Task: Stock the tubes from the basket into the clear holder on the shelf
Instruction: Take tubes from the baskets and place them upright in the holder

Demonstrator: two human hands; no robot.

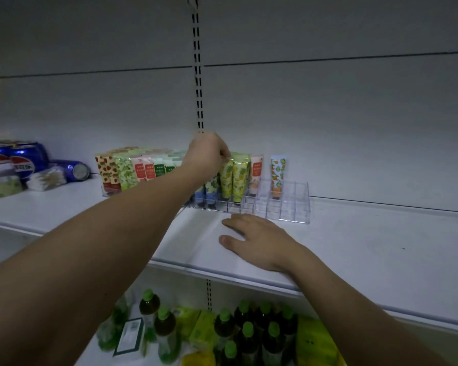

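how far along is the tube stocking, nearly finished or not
Roughly halfway. Done: tubes stand in much of the clear holder, with an orange-print tube apart on the right. In hand: the left hand pinches the top of a yellow-green tube; the right hand rests flat on the shelf. Left: right-end slots are empty; the basket is out of view.

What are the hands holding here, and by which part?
The left hand pinches the top end of a yellow-green tube standing in the clear holder. The right hand rests flat on the shelf, holding nothing.
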